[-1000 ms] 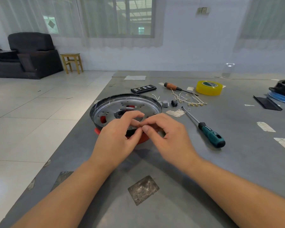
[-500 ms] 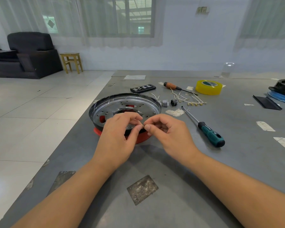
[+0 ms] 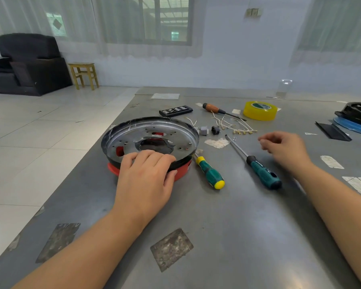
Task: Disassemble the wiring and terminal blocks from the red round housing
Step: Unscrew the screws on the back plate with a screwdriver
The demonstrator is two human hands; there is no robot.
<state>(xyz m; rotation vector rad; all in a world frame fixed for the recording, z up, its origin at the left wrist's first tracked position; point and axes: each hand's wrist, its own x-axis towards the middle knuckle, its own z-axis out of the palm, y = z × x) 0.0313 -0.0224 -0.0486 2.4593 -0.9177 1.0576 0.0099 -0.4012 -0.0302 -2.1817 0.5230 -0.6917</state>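
The red round housing (image 3: pixel 182 174) lies on the grey table with a dark-rimmed metal plate (image 3: pixel 150 132) on top, a ragged hole at its centre. My left hand (image 3: pixel 146 174) holds its near rim, fingers over the plate and thumb against the red side. My right hand (image 3: pixel 283 149) hovers over the table to the right of the housing, blurred, fingers curled with thumb and forefinger close together; I cannot see anything in them. Removed wires with brass terminals (image 3: pixel 233 125), a grey block (image 3: pixel 203 130) and a black block (image 3: pixel 215 129) lie behind the housing's right side.
A green-and-yellow screwdriver (image 3: pixel 208 172) lies against the housing's right side, a teal one (image 3: pixel 261 172) beside it. Farther back are an orange-handled screwdriver (image 3: pixel 215 109), yellow tape (image 3: pixel 259 110) and a black bit case (image 3: pixel 175 110). Black and blue parts (image 3: pixel 356 119) sit far right. The table edge runs along the left.
My right hand left the housing's near rim and swung right, away from my left hand. My left hand flattened onto the rim. The green-and-yellow screwdriver is now uncovered.
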